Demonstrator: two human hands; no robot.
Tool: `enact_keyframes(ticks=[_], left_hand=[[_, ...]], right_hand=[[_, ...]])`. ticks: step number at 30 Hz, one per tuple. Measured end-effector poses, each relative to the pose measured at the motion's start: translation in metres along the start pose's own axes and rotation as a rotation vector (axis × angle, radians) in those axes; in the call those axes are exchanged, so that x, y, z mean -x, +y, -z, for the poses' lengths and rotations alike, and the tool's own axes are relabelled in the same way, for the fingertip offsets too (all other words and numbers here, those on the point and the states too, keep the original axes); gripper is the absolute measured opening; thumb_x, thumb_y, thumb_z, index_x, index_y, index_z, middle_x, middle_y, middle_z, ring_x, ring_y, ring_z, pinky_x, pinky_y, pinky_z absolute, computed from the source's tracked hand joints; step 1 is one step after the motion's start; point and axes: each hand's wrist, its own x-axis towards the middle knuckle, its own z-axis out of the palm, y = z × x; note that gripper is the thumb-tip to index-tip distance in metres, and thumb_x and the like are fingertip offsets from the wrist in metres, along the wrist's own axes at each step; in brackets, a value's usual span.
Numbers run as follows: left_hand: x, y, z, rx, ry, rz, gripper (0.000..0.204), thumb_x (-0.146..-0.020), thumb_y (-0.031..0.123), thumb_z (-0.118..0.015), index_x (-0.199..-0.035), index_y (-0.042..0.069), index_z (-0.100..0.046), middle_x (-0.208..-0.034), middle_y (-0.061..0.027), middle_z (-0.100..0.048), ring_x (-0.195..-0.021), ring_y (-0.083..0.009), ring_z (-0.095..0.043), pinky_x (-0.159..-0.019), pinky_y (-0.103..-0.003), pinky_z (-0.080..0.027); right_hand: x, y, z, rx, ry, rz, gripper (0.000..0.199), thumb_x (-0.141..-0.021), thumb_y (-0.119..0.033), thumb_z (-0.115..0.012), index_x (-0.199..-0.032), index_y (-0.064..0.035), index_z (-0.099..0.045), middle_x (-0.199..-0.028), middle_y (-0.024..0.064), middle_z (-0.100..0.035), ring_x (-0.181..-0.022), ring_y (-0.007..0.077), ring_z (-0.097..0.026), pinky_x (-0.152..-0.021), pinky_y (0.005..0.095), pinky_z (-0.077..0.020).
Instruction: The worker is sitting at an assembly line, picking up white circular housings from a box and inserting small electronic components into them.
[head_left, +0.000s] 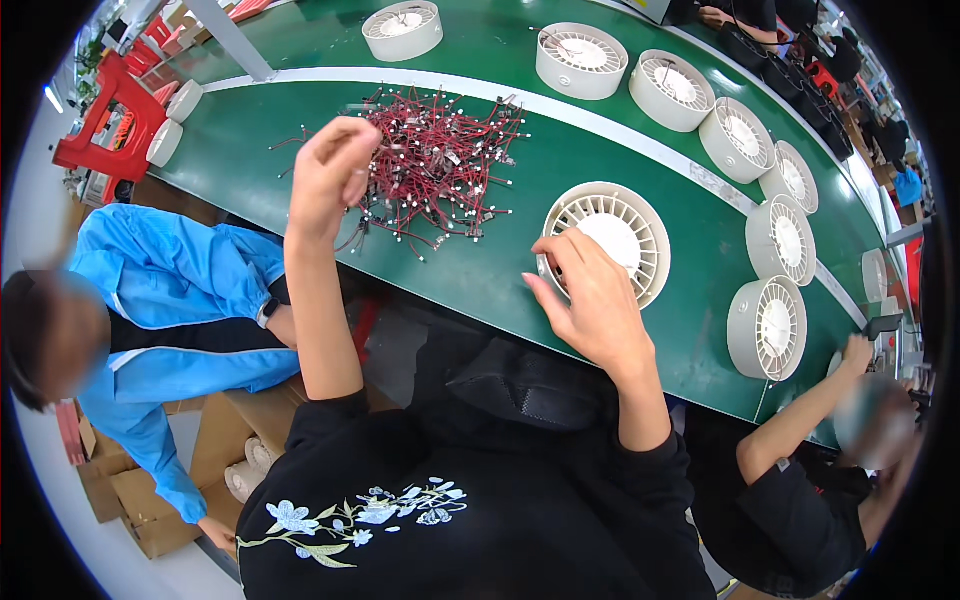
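My left hand [335,180] is raised at the left edge of a heap of red and black wire leads [435,165] with small white connectors. Its fingers are curled inward, and whatever they may hold is too small to make out. My right hand [600,305] is over the near left rim of a white round fan housing [655,240]. Its thumb is spread from the fingers, which lie at the rim without wrapping round it. The housing lies on the green table with its slatted grille facing up, and my hand hides part of it.
Several more white housings [672,92] stand along the far and right sides of the green table [480,270]. A person in a blue jacket [170,265] sits at my left by a cardboard box [150,510]. Another person's arm [810,410] reaches in at right. A red stool [115,120] stands far left.
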Motion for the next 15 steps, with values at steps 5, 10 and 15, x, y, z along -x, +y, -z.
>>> enact_keyframes(ticks=[5,10,15], left_hand=[[-0.018,-0.016,0.002,-0.447,0.256,-0.027,0.014,-0.094,0.015,-0.07,-0.099,0.003,-0.068,-0.073,0.0039,-0.058,-0.046,-0.0007,-0.037,-0.042,-0.02,-0.024],[-0.021,-0.024,0.011,-0.456,0.279,-0.154,0.014,-0.096,0.016,-0.068,-0.099,0.002,-0.066,-0.072,0.0044,-0.056,-0.046,0.0001,-0.035,-0.041,-0.02,-0.022],[-0.019,-0.008,0.007,-0.069,0.147,-0.01,0.014,-0.097,0.014,-0.067,-0.1,0.001,-0.065,-0.069,0.0045,-0.054,-0.046,-0.0001,-0.036,-0.04,-0.019,-0.024]], right_hand=[[-0.001,-0.001,0.002,-0.007,-0.038,-0.028,0.025,-0.084,-0.01,-0.074,-0.103,-0.0024,-0.06,-0.093,0.0112,-0.057,-0.084,0.0302,-0.061,-0.071,0.0417,-0.05],[-0.002,-0.001,0.0,0.037,-0.03,-0.026,0.024,-0.084,-0.01,-0.074,-0.102,-0.0027,-0.061,-0.092,0.0112,-0.057,-0.084,0.0304,-0.061,-0.071,0.042,-0.0501],[-0.003,-0.003,0.0,0.027,-0.038,-0.034,0.024,-0.084,-0.011,-0.074,-0.103,-0.003,-0.062,-0.093,0.011,-0.057,-0.086,0.0303,-0.062,-0.072,0.0419,-0.0503]])
